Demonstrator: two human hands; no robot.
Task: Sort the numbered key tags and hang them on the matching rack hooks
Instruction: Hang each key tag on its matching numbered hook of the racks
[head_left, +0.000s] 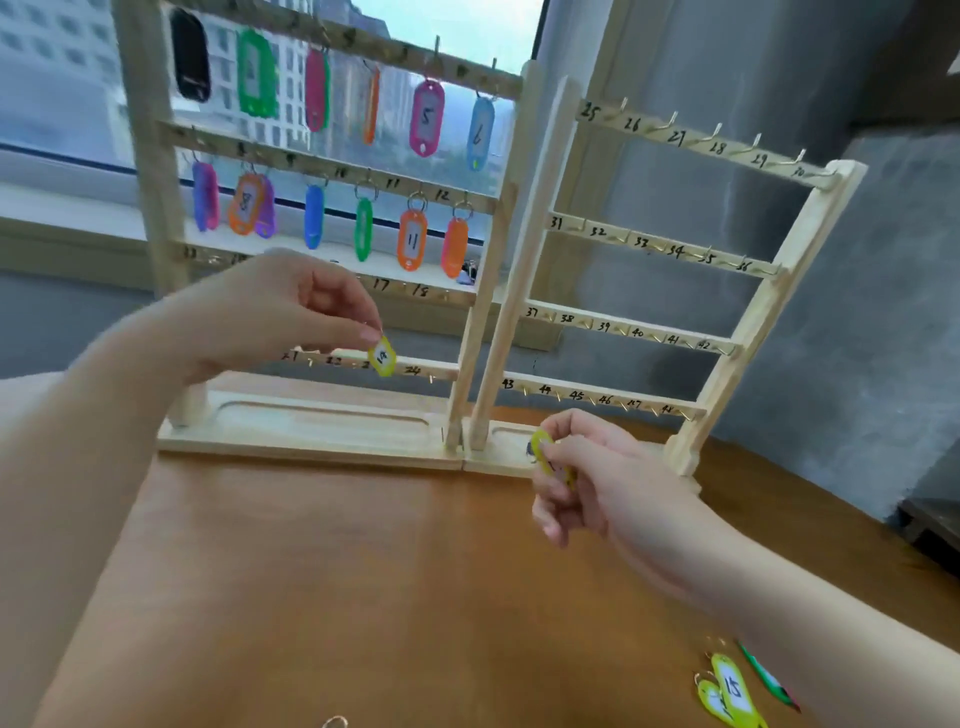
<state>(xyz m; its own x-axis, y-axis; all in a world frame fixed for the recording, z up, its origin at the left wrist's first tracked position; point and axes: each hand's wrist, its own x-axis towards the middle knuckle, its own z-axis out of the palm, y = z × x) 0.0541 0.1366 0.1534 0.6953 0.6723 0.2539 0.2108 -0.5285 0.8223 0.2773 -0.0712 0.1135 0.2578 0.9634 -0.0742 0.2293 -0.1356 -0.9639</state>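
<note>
Left hand (291, 306) pinches a yellow tag (383, 356) marked 14 at frame centre, before the left rack (483, 291); right hand (587, 467) grasps another yellow tag (545, 457). Align the ring squarely with hook 14, then lower.

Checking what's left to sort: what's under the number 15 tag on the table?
Another yellow-green tag lies partly beneath the number 15 tag, its ring showing. The upper tag covers its label, so its number cannot be read.

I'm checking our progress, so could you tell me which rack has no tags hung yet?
The right-hand rack, numbered 25 to 48: its hooks are all bare, unlike the left rack.
</note>
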